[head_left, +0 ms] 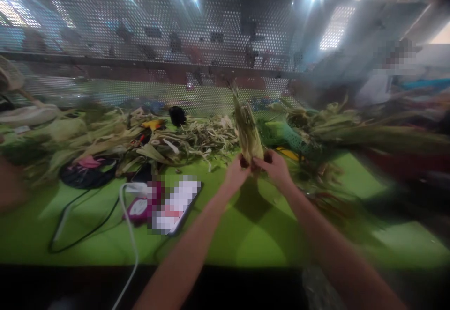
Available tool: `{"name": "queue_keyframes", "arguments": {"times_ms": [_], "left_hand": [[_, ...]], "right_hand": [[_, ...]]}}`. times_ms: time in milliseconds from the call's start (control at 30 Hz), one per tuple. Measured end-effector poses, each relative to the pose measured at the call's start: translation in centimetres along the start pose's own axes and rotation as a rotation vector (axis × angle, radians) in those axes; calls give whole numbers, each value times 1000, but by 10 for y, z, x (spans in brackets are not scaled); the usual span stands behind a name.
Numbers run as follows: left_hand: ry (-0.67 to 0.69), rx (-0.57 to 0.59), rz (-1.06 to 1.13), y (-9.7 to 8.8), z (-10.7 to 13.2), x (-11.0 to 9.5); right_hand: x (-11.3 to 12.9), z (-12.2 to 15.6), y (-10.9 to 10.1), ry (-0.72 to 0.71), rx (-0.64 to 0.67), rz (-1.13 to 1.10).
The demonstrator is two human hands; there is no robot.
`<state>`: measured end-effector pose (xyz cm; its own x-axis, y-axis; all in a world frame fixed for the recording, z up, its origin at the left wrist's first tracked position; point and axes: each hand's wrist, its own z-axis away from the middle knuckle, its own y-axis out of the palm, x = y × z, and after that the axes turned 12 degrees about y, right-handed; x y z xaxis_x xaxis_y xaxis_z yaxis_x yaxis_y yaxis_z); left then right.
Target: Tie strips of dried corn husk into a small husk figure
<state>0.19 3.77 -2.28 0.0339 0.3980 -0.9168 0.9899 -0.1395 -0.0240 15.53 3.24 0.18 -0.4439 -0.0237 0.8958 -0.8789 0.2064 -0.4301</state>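
An ear of corn in its pale green-yellow husk (248, 129) stands upright above the green table (253, 235), tip pointing up and away. My left hand (236, 172) grips its base from the left with fingers curled. From the right, my right hand (276, 166) closes on the same base. Both hands meet under the ear, a little above the table. The picture is blurred by motion.
Heaps of husks and leaves (140, 136) lie along the back of the table, more at the right (337, 122). A phone (176, 204), a white cable (128, 225) and a black cable (84, 230) lie front left. A perforated metal screen (158, 43) stands behind.
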Motion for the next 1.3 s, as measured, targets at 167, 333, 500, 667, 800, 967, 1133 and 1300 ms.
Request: {"name": "queue_keyframes", "arguments": {"times_ms": [167,333,500,667,800,967,1133,1300], "left_hand": [[-60,-48,7,-1,0,2],[-29,-86,-28,1,2,-3],[-48,-93,-23,1,2,-9],[-127,-118,32,1,1,-19],[-153,-132,74,2,3,-26],[-85,-125,-74,2,5,-23],[-56,-142,-137,1,3,-17],[-32,-232,-102,4,1,-17]], "right_hand": [[6,7,1,-81,-45,112],[4,9,3,-65,-17,89],[-1,6,4,-5,34,-72],[-1,5,7,19,70,-159],[-1,6,10,53,110,-250],[-4,4,10,-23,50,-190],[-5,-2,9,92,111,-308],[-4,-3,11,175,75,-386]]}}
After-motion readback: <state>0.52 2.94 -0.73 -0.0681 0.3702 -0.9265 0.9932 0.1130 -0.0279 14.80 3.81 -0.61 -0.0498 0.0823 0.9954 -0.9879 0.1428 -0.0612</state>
